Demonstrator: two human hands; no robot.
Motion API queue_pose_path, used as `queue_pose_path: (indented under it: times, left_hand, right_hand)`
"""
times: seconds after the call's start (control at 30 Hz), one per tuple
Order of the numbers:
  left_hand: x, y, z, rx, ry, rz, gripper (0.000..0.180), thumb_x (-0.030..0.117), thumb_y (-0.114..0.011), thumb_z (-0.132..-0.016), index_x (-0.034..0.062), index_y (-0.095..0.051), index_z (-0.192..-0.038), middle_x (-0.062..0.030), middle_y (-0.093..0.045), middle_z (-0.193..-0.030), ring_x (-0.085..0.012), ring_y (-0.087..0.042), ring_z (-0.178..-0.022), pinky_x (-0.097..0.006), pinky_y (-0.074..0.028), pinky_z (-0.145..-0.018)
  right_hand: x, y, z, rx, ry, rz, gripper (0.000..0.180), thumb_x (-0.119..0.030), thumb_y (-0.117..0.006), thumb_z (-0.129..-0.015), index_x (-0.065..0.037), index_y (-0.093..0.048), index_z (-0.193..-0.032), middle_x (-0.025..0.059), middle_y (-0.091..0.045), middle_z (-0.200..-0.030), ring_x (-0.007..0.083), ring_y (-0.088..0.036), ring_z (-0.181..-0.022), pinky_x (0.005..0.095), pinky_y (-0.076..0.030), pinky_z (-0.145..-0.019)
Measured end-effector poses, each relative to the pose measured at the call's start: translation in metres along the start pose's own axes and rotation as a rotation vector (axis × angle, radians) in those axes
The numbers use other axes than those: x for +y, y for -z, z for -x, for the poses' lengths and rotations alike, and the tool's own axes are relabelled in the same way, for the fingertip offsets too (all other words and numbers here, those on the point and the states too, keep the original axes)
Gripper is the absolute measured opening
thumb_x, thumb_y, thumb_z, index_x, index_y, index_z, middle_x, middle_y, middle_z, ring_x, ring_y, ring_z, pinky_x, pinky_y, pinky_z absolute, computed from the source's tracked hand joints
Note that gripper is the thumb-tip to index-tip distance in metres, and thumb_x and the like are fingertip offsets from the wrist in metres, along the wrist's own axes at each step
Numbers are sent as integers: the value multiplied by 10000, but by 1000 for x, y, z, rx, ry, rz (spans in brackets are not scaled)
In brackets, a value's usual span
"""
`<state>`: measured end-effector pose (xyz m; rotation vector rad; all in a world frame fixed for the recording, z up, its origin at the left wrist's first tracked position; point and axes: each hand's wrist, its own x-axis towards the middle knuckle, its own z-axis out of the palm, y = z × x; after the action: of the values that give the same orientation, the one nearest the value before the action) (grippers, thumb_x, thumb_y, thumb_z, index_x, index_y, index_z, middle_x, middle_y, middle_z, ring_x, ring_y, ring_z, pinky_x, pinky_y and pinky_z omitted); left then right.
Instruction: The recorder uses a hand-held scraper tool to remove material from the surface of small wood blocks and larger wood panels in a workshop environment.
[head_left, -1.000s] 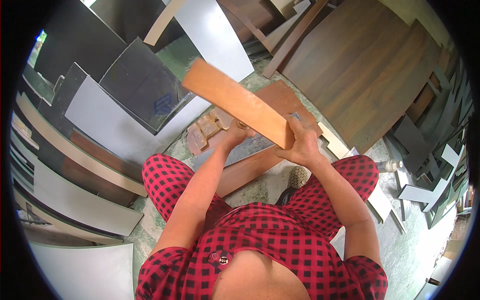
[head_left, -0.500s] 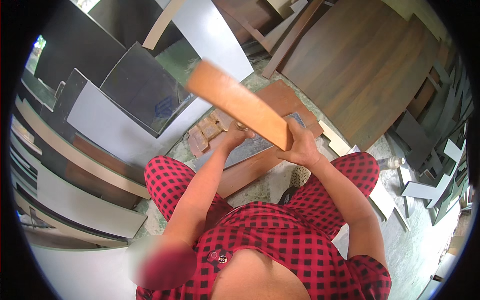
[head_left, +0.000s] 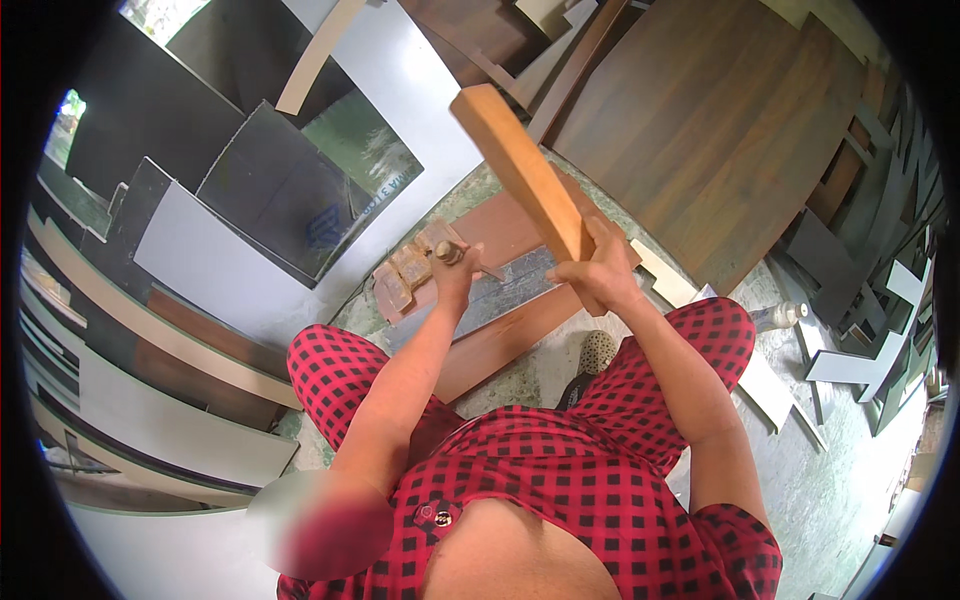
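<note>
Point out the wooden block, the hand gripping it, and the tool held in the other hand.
wooden block [head_left: 515,165], head view, middle of its broad orange face.
right hand [head_left: 598,280], head view, back of the hand.
chisel handle [head_left: 447,252], head view, rounded butt end above the left hand [head_left: 452,283].

The long orange-brown wooden plank [head_left: 522,172] looks smooth and matt. The large dark brown wood-grain board [head_left: 720,130] has a satin finish. The grey laminate sheets [head_left: 215,270] are smooth, the speckled concrete floor [head_left: 850,470] rough.

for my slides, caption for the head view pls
Right hand raises a wooden block while left hand holds a chisel handle.
</note>
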<state>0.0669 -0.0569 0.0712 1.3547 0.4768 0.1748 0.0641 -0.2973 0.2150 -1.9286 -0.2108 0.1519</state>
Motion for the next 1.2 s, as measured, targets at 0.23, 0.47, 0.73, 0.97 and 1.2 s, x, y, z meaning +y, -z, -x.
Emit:
queue_pose_path:
  times: [0.23,0.47,0.73,0.97,1.2]
  left_hand:
    - [7,-6,-2,-198,-118,7,291,19,-703,-701,89,-533,-926,-17,-598,-855,-92,-567,-713,-252,-481,-554]
    - [1,-10,-5,-409,-221,-139,312,-60,-665,-660,90,-541,-904,-11,-594,-881,-95,-555,-759,-249,-472,-642]
    - [9,-6,-7,-562,-241,-364,279,2,-694,-618,89,-558,-846,28,-561,-755,-75,-522,-708,-246,-436,-622]
    - [10,-6,-4,-560,-215,-320,258,35,-691,-623,90,-557,-837,42,-528,-697,-68,-494,-666,-238,-410,-589]
    - [3,-7,-6,-525,-154,-336,283,-3,-696,-614,80,-566,-852,34,-561,-730,-71,-527,-683,-239,-432,-612]
  right_hand:
    - [5,11,-3,23,-20,-140,654,-152,-791,-525,22,-497,-1082,107,-583,-883,178,-589,-790,299,-471,-692]
    - [4,10,0,37,16,-199,579,-173,-801,-517,43,-540,-986,104,-575,-803,186,-596,-730,313,-478,-645]
    - [-8,4,10,91,196,135,708,-286,-799,-504,12,-516,-1081,163,-590,-846,277,-598,-789,360,-467,-706]
    - [-9,1,17,26,283,295,754,-305,-793,-516,-4,-500,-1143,175,-602,-902,323,-610,-833,385,-478,-742]
    - [-9,-1,18,107,483,292,757,-288,-789,-527,-24,-503,-1177,171,-604,-934,326,-613,-843,389,-485,-731]
